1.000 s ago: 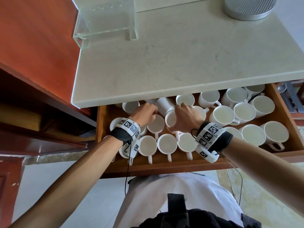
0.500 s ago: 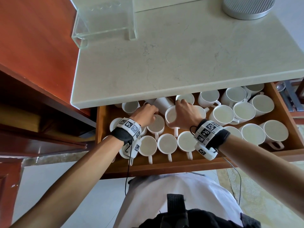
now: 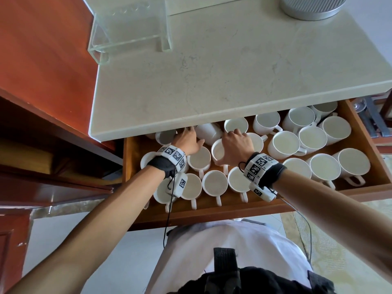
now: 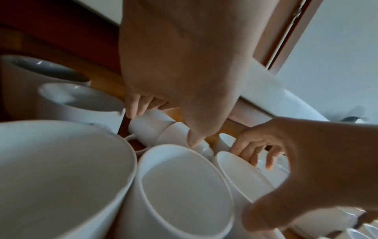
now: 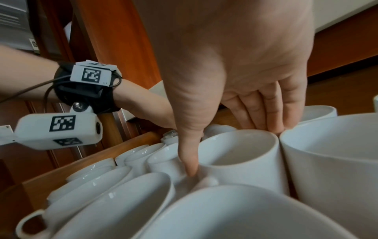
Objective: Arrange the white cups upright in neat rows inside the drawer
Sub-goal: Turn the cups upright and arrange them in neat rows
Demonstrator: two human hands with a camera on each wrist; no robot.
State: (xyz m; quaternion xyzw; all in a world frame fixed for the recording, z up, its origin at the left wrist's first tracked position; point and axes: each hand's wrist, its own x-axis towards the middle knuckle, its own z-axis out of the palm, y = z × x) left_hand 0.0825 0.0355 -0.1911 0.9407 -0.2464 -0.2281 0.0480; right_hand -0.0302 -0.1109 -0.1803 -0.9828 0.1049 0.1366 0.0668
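The left hand [image 3: 187, 139] had its fingers curled on a tipped cup [image 3: 209, 132]; the right hand [image 3: 237, 143] pinched an upright cup [image 3: 218, 152]. Packed that tight, neighbours against the fingertips could've clinked or toppled.

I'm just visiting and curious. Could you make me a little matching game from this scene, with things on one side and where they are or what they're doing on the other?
Things:
1. clear plastic stand
2. ribbed silver round disc
3. white ceramic cup lying on its side
4. right hand

Places or states:
a. at the back of the wooden drawer
b. far right corner of the pale stone countertop
c. gripping an upright white cup
d. far left corner of the countertop

Pairs: 1-d, 2-b, 3-a, 4-c
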